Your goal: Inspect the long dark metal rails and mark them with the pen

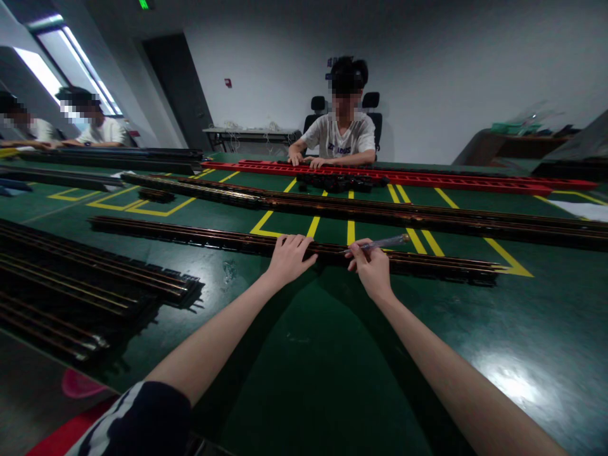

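Observation:
A long black rail with copper-coloured strips lies across the green table in front of me. My left hand rests flat over the rail's middle, its fingers stretched out and the thumb apart. Just to the right, my right hand is closed around a slim screwdriver with a clear handle. The screwdriver's thin tip points left, down at the rail; whether it touches cannot be made out. The rail's right end extends past my right hand.
More black rails lie at the left, and another long row runs beyond mine. Yellow tape lines mark the table. Across from me a person handles dark parts by a red rack. Other people sit far left.

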A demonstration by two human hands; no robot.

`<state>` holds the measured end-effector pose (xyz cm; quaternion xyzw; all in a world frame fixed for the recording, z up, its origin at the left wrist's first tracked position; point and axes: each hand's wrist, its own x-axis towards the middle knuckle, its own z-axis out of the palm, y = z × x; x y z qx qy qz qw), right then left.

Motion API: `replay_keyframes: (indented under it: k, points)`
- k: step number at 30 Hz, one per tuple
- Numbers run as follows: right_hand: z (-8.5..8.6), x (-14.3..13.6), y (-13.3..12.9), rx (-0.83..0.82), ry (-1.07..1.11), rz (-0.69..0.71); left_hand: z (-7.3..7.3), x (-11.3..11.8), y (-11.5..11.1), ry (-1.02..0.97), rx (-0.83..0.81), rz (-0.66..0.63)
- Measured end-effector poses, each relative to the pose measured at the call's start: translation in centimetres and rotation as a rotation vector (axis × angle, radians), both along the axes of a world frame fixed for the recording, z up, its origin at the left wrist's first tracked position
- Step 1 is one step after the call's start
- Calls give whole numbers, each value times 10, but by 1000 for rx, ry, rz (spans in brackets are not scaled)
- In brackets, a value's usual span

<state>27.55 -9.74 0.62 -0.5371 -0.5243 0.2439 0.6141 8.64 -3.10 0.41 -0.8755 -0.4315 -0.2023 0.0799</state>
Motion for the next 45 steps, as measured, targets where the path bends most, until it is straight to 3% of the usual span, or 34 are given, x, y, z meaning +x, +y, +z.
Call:
replay_keyframes:
  k: [45]
  points:
    - [-4, -2, 3, 10, -29, 21, -2, 2, 2, 0, 55, -32]
